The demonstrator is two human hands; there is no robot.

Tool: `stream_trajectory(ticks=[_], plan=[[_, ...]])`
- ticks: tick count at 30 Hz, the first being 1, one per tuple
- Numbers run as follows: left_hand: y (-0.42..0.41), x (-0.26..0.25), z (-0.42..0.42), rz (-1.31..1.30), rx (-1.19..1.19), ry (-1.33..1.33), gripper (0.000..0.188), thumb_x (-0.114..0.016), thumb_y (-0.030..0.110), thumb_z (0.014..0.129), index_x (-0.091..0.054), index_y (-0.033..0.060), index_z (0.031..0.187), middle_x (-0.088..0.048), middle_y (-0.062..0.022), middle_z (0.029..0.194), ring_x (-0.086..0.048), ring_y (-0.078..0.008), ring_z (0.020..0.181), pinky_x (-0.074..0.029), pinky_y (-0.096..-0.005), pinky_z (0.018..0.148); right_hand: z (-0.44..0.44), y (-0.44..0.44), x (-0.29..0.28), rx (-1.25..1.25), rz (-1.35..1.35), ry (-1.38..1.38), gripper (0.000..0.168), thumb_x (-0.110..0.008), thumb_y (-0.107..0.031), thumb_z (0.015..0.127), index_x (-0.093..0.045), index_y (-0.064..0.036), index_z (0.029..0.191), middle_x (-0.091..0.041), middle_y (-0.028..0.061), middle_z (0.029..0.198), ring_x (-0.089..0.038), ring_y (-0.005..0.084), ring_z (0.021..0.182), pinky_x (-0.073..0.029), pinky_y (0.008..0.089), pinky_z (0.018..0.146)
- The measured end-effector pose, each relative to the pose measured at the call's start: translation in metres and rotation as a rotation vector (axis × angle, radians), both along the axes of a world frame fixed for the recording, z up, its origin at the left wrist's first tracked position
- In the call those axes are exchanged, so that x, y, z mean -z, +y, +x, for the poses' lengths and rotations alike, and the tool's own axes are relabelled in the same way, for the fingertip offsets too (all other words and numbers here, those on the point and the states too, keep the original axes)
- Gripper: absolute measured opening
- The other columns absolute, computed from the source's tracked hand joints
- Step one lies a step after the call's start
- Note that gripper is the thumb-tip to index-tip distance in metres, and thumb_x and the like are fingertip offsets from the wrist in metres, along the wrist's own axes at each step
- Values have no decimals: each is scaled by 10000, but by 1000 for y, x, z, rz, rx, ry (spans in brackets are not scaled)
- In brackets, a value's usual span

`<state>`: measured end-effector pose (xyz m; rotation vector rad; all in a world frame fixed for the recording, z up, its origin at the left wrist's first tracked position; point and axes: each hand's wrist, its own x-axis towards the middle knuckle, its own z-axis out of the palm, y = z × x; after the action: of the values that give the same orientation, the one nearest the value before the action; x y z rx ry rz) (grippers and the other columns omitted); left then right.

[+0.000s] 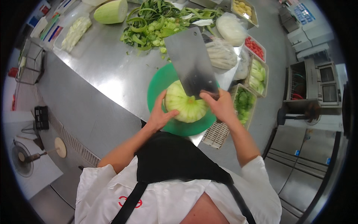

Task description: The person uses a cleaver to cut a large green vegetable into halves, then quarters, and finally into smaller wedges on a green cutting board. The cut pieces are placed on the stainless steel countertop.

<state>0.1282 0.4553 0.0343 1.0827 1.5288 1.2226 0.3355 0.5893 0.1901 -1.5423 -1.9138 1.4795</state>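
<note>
A pale green, peeled gourd (188, 109) rests on a round green cutting board (156, 81), its pale stem end turned up towards me. My left hand (161, 116) holds the gourd's left side, thumb on the near face and fingers along the edge. In my right hand (221, 105) is a broad steel cleaver (193, 61). Its blade points up and away from me and covers the far right part of the gourd and some of the board. The cleaver's handle is mostly hidden by my fingers.
Green peelings and vegetable trimmings (156, 28) lie heaped on the steel table (103, 70). Beyond are a cut pale green gourd (110, 11) and bagged white food (221, 53). Baskets of lettuce (256, 75) and leafy greens (244, 105) stand off the table's right edge.
</note>
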Motion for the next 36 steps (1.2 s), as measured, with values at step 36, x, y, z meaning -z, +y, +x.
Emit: stream_trajectory(ticks=[36], plan=[[142, -61, -58, 355, 967, 376, 1085, -919, 328, 668, -356, -53, 1513, -411, -274, 1516, -391, -406, 1422, -330, -461, 1181, -128, -155, 57, 1395, 324, 753, 238, -558, -164, 1040, -547, 39, 1161, -636, 69, 761, -587, 117, 591, -523, 291, 600]])
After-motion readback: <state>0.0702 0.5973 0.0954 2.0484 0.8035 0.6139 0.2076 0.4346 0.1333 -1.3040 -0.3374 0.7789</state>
